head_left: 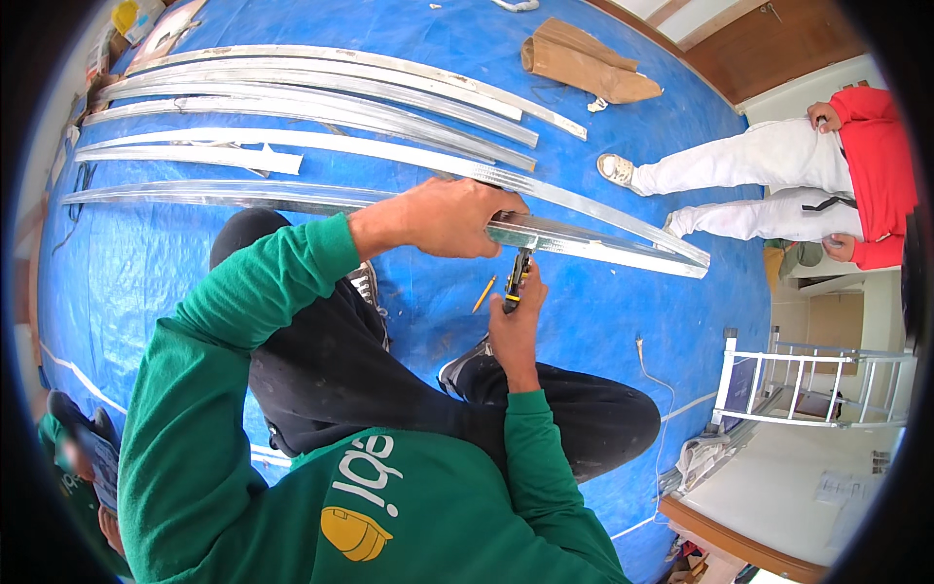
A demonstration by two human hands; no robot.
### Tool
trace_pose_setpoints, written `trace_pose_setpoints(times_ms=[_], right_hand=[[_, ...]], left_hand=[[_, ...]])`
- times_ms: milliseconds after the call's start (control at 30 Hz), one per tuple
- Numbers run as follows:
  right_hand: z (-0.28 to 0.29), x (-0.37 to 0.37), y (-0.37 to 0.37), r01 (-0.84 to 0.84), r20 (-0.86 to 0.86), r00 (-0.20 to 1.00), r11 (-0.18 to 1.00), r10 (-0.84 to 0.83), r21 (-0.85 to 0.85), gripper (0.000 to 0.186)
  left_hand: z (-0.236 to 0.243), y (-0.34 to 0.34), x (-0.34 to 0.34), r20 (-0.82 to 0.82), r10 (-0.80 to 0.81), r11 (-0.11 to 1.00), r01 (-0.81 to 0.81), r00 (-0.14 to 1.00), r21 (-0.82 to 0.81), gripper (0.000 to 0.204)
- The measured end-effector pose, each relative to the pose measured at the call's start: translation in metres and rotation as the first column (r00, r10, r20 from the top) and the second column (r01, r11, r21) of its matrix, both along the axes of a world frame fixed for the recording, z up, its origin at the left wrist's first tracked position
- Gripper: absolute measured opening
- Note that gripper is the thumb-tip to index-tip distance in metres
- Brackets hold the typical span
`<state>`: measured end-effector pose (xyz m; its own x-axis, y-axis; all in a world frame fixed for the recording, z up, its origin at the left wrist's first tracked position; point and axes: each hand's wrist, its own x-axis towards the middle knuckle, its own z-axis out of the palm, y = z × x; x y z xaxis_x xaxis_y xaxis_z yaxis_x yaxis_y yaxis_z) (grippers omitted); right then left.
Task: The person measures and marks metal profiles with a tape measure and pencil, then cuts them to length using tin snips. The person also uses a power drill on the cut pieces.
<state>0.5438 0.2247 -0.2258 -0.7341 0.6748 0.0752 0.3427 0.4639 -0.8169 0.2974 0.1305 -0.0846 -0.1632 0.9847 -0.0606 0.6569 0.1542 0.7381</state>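
Observation:
My left hand (452, 216) wraps over the top of a galvanised metal stud (574, 243), a long bright channel that reaches past my hand to the right. Just below the channel's near edge, my right hand (516, 326) is closed around the black and yellow handles of what look like tin snips (518, 277). The head of the snips meets the channel beside my left fingers; the jaws themselves are hidden. A second long metal strip (409, 156) runs behind the channel, and their right ends lie close together.
Several metal profiles (321, 92) lie across the blue tarp (146, 263). A yellow pencil (484, 294) is near my right hand. Brown paper (589, 63) lies at the far side. A person in red (876, 175) stands right, above an aluminium ladder (817, 384). A white cable (669, 389) trails nearby.

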Motion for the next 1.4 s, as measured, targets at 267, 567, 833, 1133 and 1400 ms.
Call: trace_pose_setpoints(times_ms=[267, 567, 833, 1133, 1400], right_hand=[[0.003, -0.002, -0.002, 0.035, 0.007, 0.999, 0.999, -0.035, 0.025, 0.079], [-0.005, 0.001, 0.01, -0.056, -0.027, 0.998, 0.995, 0.058, 0.081, 0.072], [-0.016, 0.009, 0.018, -0.044, 0.008, 0.999, 0.983, 0.046, -0.176, 0.064], [-0.007, 0.003, 0.016, -0.055, -0.061, 0.997, 0.95, 0.038, -0.307, 0.055], [-0.012, -0.002, 0.015, -0.106, -0.093, 0.992, 0.959, 0.084, -0.264, 0.041]], left_hand=[[-0.002, 0.0, -0.001, 0.014, -0.014, 0.999, 0.013, 1.0, 0.049, 0.052], [-0.015, 0.005, -0.006, -0.032, -0.03, 0.988, 0.034, 0.999, 0.148, 0.056], [-0.019, 0.008, -0.008, -0.095, -0.018, 0.993, 0.028, 0.995, 0.111, 0.055], [-0.013, 0.008, -0.012, -0.101, -0.016, 0.999, 0.021, 0.995, 0.045, 0.052], [-0.01, 0.009, -0.014, -0.069, -0.056, 0.994, 0.063, 0.996, 0.095, 0.047]])
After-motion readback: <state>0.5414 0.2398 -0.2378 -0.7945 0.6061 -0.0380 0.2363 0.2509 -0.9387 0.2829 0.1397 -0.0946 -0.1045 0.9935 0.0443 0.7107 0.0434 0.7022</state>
